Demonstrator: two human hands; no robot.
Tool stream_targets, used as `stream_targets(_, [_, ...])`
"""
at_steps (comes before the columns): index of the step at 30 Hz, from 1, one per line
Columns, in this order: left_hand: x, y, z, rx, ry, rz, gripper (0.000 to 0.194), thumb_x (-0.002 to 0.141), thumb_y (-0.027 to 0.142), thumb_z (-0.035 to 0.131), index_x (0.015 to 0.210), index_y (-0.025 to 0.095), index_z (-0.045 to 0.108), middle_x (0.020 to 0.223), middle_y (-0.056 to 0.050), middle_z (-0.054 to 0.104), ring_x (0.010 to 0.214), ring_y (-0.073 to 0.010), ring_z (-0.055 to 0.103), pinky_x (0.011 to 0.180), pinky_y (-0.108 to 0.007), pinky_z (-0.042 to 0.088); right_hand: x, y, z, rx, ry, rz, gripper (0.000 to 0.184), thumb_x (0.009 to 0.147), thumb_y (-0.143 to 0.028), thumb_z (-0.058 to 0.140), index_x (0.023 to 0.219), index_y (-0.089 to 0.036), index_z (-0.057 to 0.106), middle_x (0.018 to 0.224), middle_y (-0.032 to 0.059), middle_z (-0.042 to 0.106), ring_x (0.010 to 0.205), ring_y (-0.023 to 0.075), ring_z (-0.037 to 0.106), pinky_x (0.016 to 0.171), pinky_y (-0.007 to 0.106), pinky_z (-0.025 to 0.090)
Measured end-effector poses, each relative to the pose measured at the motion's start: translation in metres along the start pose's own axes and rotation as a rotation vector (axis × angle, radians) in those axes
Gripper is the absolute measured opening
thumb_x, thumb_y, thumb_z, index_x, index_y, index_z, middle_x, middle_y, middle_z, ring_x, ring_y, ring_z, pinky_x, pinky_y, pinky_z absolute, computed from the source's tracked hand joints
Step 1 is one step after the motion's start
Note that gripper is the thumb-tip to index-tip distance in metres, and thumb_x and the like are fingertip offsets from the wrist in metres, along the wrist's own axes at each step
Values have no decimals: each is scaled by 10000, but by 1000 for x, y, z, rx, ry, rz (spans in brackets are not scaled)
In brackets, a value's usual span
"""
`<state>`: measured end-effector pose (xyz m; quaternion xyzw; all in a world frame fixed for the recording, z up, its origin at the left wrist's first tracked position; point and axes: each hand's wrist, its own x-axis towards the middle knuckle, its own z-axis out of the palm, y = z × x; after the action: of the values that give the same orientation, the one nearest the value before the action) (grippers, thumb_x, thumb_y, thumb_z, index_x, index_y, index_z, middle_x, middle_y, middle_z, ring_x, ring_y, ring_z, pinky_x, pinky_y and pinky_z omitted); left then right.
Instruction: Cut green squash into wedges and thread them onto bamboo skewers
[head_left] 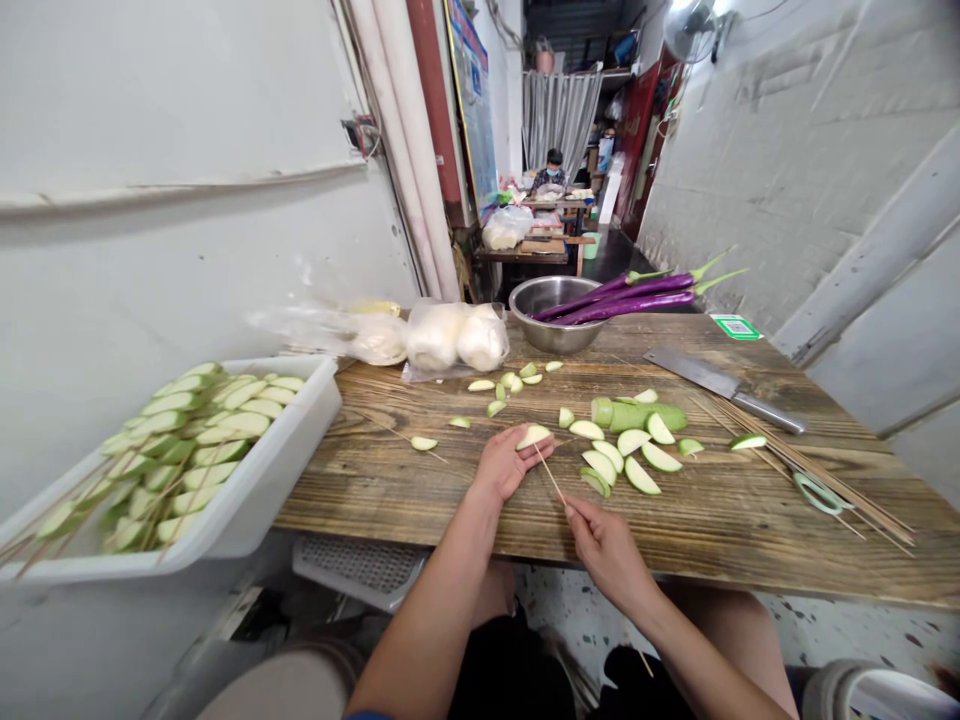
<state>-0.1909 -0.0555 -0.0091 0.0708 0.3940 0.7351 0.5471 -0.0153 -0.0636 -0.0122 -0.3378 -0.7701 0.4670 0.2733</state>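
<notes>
Left hand holding a slice mid-frame, my right hand pinches a stick aimed at it.

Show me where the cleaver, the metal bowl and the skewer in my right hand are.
Cleaver (691,372): head view, on the blade.
Metal bowl (564,338): head view, on the outer wall.
Skewer (550,474): head view, middle of its shaft.

Light was bright and even over the table, shadows soft. Glare showed near the fan; upper back was dim. Both hands looked fairly sharp. Wide-angle stretch skewed the tray; bottom corners blurred.
</notes>
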Motion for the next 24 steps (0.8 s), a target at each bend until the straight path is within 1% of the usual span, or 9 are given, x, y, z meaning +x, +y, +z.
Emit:
stream_targets(4, [0,1,1,9,6,-12,72,790,124,523,816,76,571,809,-146,665,844,-253,644,837,-451,480,3,-1,2,10,1,-36,353,854,-336,418,1081,-165,629,1001,91,671,914,224,623,832,371,473])
stream_targets(6, [1,1,1,13,7,-16,79,792,126,517,820,78,574,796,-141,667,838,-250,645,835,-450,482,4,0,3,11,6,-43,350,853,-329,421,1077,-160,631,997,94,671,920,222,619,838,369,468])
stream_targets(11, [1,2,0,8,5,-22,76,787,120,515,808,75,573,774,-136,669,802,-250,652,822,-455,488,4,-1,4,-15,-10,-8,375,857,-337,396,1086,-148,626,821,72,696,707,200,638,658,316,512])
stream_targets(14, [1,2,0,5,3,-24,75,787,117,513,795,71,572,770,-141,669,797,-254,653,816,-452,491,4,-2,4,-16,6,-18,370,853,-338,399,1066,-152,638,747,55,685,680,192,626,626,293,504])
stream_targets(19, [0,2,1,14,10,-29,73,785,117,517,783,71,574,760,-141,667,804,-254,652,822,-454,487,5,-2,6,4,27,-26,372,850,-355,407,1060,-157,641,599,25,644,560,168,587,539,264,481])
stream_targets(24, [1,2,0,19,-4,-33,71,787,125,515,781,80,570,758,-131,670,807,-248,652,827,-454,485,8,-5,7,16,17,-26,370,854,-346,399,1051,-150,645,524,19,610,672,204,616,642,307,496])
